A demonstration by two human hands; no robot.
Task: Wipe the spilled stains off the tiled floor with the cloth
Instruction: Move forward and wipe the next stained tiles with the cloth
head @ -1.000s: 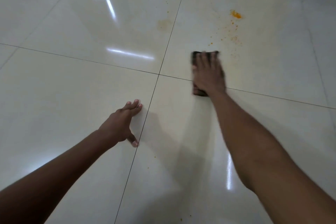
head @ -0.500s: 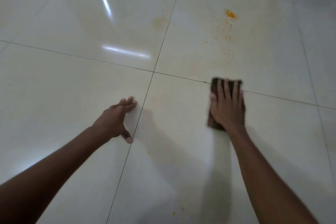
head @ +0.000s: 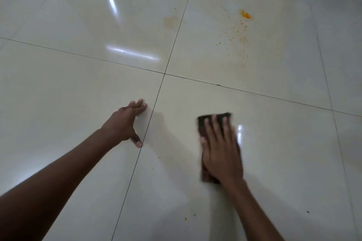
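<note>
Flat under the right hand [head: 222,154] — dark cloth [head: 203,123], lengthwise away, left hand [head: 125,123] splayed on floor [head: 58,94].

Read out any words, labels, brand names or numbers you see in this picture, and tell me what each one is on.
None: no readable text anywhere in this view.
The dark cloth under the right hand is blurred and mostly covered; no label shows.
The tiled floor carries only grout lines, light reflections and orange stains, no print.
The left hand rests on bare tile.
</note>
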